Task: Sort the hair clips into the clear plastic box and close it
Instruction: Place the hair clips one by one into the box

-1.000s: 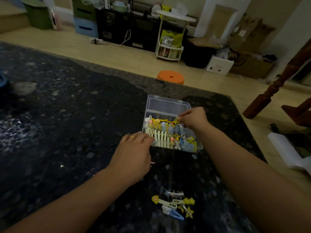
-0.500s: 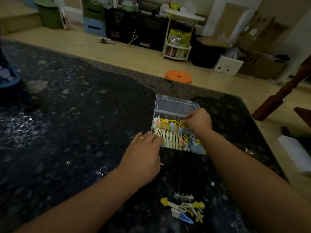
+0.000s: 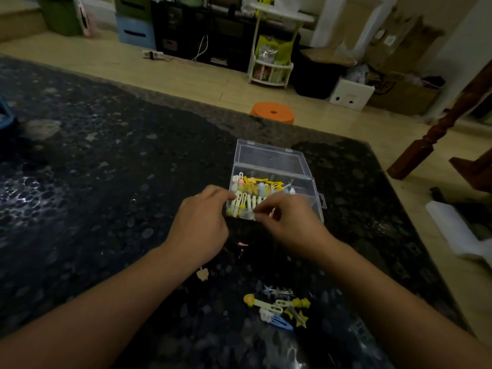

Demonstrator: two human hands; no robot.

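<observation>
Right hand (image 3: 290,222) has moved from the far row to the near edge of the box (image 3: 277,182), fingers pinched, contents unclear. Left hand (image 3: 199,227) rests relaxed at the box corner. Sorting continues; next, fetch loose clips (image 3: 279,307).

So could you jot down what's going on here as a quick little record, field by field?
Box: clear plastic box on the dark table, lid open
In box: many hair clips
Left hand: fingers at the box's near left corner
Right hand: fingers curled at the near edge; blurred
Still out: loose clips on the table, nearer the person
</observation>
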